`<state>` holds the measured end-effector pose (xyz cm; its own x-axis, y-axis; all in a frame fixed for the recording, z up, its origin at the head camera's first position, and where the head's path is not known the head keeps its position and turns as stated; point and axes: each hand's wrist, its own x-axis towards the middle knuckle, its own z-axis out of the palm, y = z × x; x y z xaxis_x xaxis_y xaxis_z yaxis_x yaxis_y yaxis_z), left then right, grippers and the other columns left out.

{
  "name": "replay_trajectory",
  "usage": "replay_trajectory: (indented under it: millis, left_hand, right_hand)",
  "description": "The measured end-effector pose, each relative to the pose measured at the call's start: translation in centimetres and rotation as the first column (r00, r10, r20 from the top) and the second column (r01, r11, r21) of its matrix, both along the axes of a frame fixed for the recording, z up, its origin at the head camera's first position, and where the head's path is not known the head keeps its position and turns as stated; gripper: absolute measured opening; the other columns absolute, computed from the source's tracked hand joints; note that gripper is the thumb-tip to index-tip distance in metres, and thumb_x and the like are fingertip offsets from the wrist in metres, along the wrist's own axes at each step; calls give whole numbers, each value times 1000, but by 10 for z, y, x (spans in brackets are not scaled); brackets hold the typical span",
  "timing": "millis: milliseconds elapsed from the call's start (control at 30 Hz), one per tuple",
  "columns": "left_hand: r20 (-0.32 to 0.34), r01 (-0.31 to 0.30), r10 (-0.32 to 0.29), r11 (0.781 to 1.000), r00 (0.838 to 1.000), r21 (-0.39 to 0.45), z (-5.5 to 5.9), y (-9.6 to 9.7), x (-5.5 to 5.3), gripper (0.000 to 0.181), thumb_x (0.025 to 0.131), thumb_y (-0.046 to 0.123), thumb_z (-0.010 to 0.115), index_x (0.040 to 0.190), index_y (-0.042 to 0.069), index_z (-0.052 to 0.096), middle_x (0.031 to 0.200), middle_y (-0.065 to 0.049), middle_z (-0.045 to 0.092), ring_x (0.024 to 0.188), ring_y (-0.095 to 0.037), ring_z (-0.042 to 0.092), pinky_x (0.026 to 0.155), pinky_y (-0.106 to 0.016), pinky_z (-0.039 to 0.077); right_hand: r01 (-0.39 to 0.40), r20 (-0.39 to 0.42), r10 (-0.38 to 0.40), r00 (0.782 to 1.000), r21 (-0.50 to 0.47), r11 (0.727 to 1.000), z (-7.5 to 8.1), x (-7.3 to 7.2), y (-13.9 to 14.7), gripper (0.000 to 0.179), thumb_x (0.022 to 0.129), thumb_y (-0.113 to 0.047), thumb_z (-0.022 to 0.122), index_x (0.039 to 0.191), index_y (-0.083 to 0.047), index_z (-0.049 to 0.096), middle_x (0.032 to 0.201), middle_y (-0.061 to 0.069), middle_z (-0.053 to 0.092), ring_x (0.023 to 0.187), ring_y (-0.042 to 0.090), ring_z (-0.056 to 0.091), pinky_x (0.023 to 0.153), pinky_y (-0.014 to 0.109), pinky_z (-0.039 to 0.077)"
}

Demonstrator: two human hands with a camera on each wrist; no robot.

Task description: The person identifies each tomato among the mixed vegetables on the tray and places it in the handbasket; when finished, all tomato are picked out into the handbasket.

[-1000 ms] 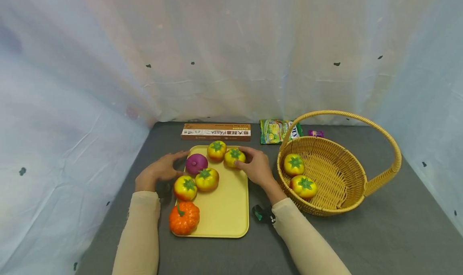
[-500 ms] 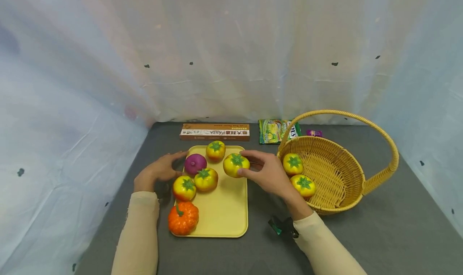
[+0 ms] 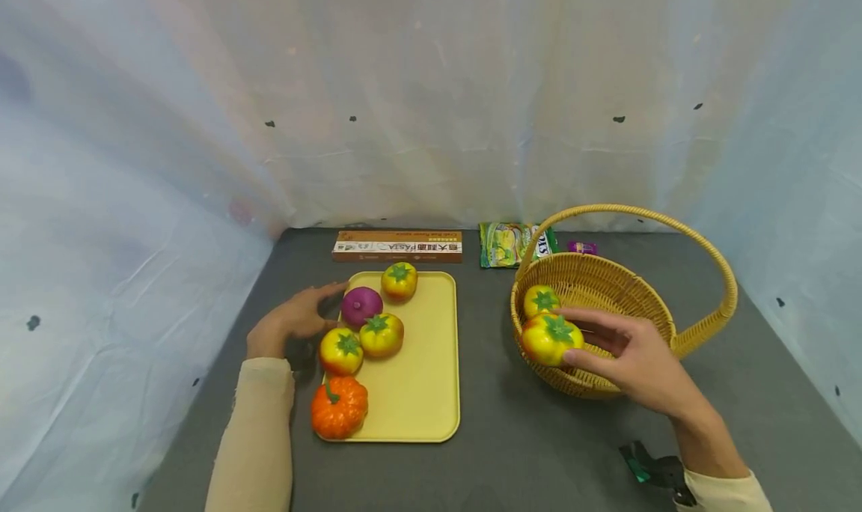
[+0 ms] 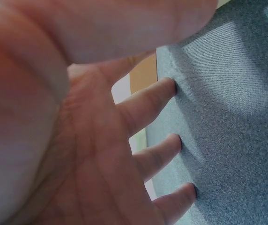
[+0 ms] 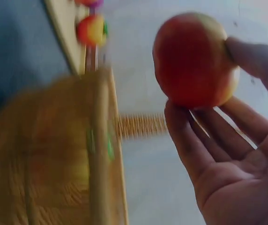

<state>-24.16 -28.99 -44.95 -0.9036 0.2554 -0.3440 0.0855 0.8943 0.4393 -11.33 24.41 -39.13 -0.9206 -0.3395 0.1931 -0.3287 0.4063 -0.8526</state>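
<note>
My right hand (image 3: 636, 355) pinches a yellow-red toy persimmon (image 3: 547, 341) with a green leafy top between thumb and fingers, over the left side of a wicker basket (image 3: 606, 281). In the right wrist view the persimmon's red underside (image 5: 190, 61) shows beside the basket rim. Another persimmon (image 3: 541, 300) lies in the basket, partly covered by the held one. My left hand (image 3: 292, 321) rests left of a yellow tray (image 3: 420, 370), fingers spread; in the left wrist view its fingertips (image 4: 167, 86) touch the grey cloth. The tray bears a purple bulb-shaped vegetable (image 3: 361, 306), an orange pumpkin (image 3: 340, 407) and three persimmons (image 3: 399, 281).
A pasta box (image 3: 397, 247) lies behind the tray. Further right along the back are a green snack bag (image 3: 501, 244) and a small purple packet (image 3: 582, 248). The basket's tall handle (image 3: 640, 211) arches over it. Pale curtains enclose the table at the back and sides.
My right hand has lifted one persimmon off the tray's back right corner and carried it rightward to the basket. The left hand stays in place.
</note>
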Motion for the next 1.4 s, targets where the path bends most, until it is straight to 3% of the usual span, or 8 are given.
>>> replay_trajectory:
  millis: [200,333,433,567,633,833,1100,1400]
  left_hand:
    - [2,-5,5,1000,1000,-2,1,0,-1,86,99,29,80,173,23,36,173,-33,34,160,-65,21,124,-84,22]
    - [-11,16,-16,1000,1000,2,1,0,-1,86,99,29,80,172,20,37,173,-32,35,159,-66,22,124,-84,23]
    - [-10,9,-9,1000,1000,4,1,0,-2,85,99,28,80,173,20,36,173,-31,35,159,-66,21,124,-84,22]
    - [4,-17,17,1000,1000,2,2,0,-2,85,100,27,79,173,24,35,173,-32,34,160,-65,20,124,-84,22]
    - [-1,-11,11,1000,1000,0,2,0,-1,86,99,28,79,173,23,36,173,-33,35,159,-65,21,123,-84,23]
    - [-7,4,-4,1000,1000,1,3,2,1,86,99,30,80,172,21,37,173,-31,36,159,-66,22,123,-84,24]
    - [-11,-1,1,1000,1000,9,3,0,-1,86,99,29,80,173,21,36,174,-30,35,160,-65,19,124,-84,22]
    - [6,-10,10,1000,1000,2,3,1,0,87,99,29,80,173,22,36,172,-33,36,160,-65,19,123,-85,23]
  right_hand:
    - [99,24,-103,994,132,986,2,20,53,46,101,-9,79,146,-9,69,134,-22,72,115,-2,74,85,20,65]
    - [141,42,-152,988,198,970,-3,24,73,48,101,-12,80,147,-9,68,131,-30,69,111,-6,74,79,22,66]
    - [157,29,-169,985,241,958,-5,22,78,47,101,-15,81,146,-10,69,134,-16,74,110,-8,72,79,21,66]
    - [132,39,-149,988,282,950,-6,16,72,46,101,-20,82,145,-11,71,141,14,74,111,-10,70,82,18,64]
    - [111,53,-133,990,298,948,-7,13,67,46,101,-24,82,144,-11,71,144,20,71,112,-11,69,84,16,63]
    - [86,63,-110,992,297,951,-16,5,52,46,100,-29,83,141,-9,73,142,20,73,114,-7,71,88,16,62]
    - [89,19,-98,995,270,959,-25,-7,28,46,100,-30,84,140,-11,75,139,15,76,117,26,79,91,18,62]
    - [112,-11,-115,993,337,935,-29,-14,16,53,96,-35,87,142,-12,74,140,15,75,119,35,78,98,52,65]
